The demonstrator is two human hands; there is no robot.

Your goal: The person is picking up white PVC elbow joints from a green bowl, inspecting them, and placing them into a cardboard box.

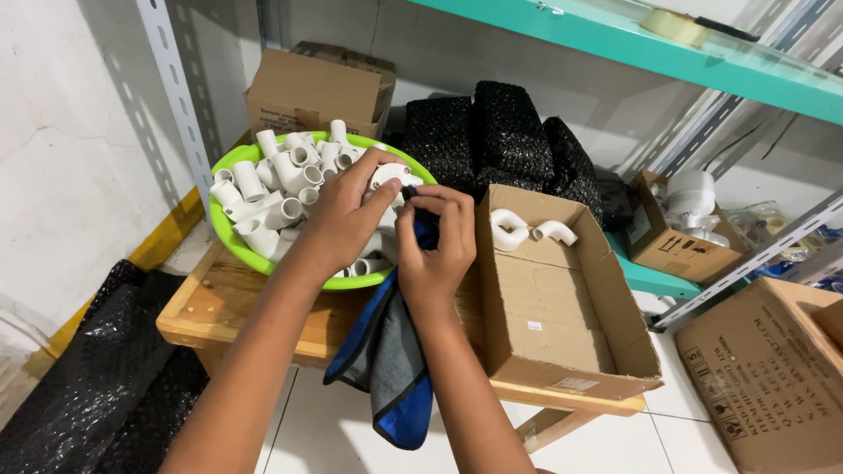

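My left hand [347,215] grips a white plastic pipe fitting [389,173] above a green bowl [230,235] heaped with several white pipe fittings [281,180]. My right hand [436,241] presses a blue and grey cloth [391,360] against that fitting; the cloth hangs down below my wrists. An open cardboard box [562,307] to the right holds two white elbow fittings [527,232] at its far end.
Bowl and box rest on a low wooden table [219,303]. Behind stand a closed cardboard box [312,88] and black mesh bundles [500,136]. A teal shelf [667,53] runs overhead. More cardboard boxes [773,369] sit at right, black wrap [88,386] at left.
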